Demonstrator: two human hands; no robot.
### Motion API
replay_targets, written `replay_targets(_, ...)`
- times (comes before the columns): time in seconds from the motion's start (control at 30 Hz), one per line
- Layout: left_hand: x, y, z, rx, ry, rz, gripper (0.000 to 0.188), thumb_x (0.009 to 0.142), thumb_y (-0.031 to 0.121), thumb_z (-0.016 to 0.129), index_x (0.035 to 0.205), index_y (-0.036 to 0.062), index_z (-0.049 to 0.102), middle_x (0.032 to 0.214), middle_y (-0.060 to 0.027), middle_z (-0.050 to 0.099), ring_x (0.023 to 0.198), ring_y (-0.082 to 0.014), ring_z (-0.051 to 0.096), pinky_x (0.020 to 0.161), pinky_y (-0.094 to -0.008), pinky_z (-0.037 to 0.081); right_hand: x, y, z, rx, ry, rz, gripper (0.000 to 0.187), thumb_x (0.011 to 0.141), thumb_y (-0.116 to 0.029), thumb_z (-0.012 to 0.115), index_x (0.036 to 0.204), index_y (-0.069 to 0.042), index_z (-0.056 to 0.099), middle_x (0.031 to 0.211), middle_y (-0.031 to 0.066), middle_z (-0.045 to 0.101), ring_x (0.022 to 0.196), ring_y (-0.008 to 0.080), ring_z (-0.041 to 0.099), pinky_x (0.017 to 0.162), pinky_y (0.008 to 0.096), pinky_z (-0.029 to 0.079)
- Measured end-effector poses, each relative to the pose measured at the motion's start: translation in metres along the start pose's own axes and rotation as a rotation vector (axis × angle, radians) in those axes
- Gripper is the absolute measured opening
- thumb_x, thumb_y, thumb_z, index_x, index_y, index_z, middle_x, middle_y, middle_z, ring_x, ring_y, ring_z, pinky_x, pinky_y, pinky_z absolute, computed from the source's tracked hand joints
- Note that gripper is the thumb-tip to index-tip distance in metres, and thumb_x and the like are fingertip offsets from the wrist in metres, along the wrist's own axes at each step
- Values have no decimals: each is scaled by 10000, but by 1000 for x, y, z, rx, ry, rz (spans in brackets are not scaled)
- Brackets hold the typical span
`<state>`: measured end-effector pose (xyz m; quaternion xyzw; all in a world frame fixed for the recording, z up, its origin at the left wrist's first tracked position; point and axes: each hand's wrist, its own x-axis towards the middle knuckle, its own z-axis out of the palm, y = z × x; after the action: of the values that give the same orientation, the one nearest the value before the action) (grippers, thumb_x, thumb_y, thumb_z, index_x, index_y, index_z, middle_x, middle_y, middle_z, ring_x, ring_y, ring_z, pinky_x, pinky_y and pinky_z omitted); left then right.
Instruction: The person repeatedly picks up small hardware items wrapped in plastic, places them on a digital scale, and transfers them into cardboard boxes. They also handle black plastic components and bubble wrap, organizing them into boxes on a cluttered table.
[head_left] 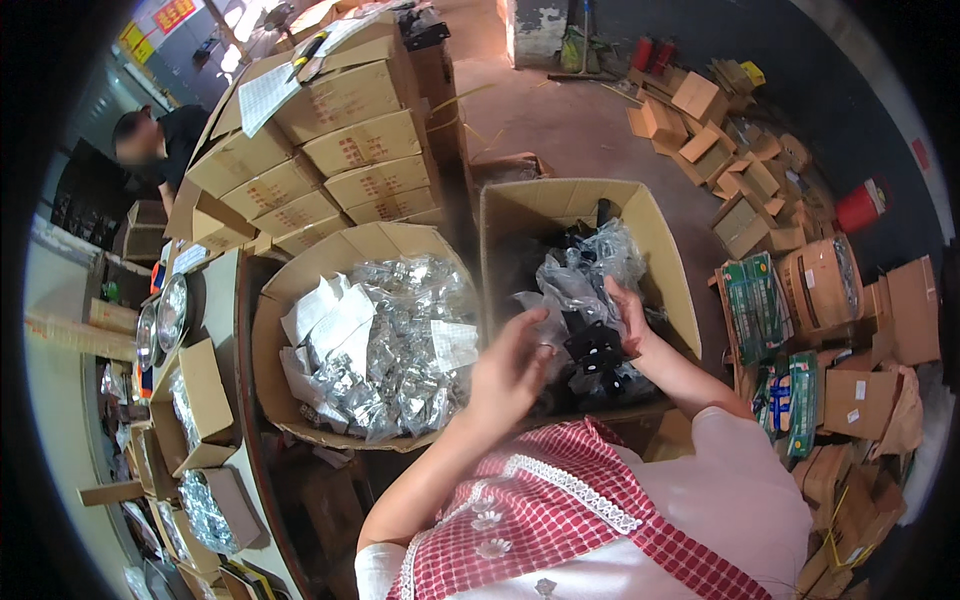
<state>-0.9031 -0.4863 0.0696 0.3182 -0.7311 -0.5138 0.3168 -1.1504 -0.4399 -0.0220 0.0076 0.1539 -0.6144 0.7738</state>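
Note:
Over the right-hand carton (672, 262), my left hand (508, 370) is raised with its fingers spread and bent, holding nothing. Facing it, my right hand (627, 318) has its fingers stretched out alongside black metal pieces with holes (594, 352); it seems to touch their edge, though the contact is partly hidden. Crumpled clear plastic bags (585, 270) lie around and beyond my fingers, among more dark parts. To the left, another open carton (268, 345) is filled with bagged shiny metal parts (405, 345) and white paper sheets (335, 318).
Stacked closed cartons (350, 150) rise beyond the left carton. A bench (225, 330) on the left bears small boxes and round metal dishes (172, 310). A person (170, 140) stands at far left. Empty cartons (740, 190) and a red bucket (860, 205) lie at right.

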Motion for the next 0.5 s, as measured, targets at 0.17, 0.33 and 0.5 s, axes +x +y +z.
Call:
replay_targets(0.17, -3, 6, -16, -322, -70, -282, 235, 937, -28, 615, 1163, -3, 672, 1011, -121, 743, 948, -151, 716, 793, -298, 568, 0, -14, -11, 43, -44, 5, 692, 937, -346, 658, 1479, 23, 433, 1455, 188, 538, 1311, 330, 550, 1115, 486, 440)
replay_targets(0.33, -17, -32, 7, 790, -335, 208, 199, 803, 108, 639, 970, 105, 747, 795, -80, 723, 785, -269, 688, 753, -440, 532, 13, -44, -29, -13, 15, -243, 503, 951, -256, 609, 1346, 51, 556, 1263, 216, 664, 1184, 353, 637, 1074, 501, 478)
replay_targets(0.5, -20, -41, 22, 870, -409, 327, 254, 806, 125, 679, 1044, 119, 767, 1070, -168, 695, 1182, -373, 569, 1094, -508, 352, 6, -64, -18, -174, 233, -312, 423, 944, -168, 592, 1292, 71, 584, 1173, 203, 698, 1082, 314, 690, 985, 445, 548)
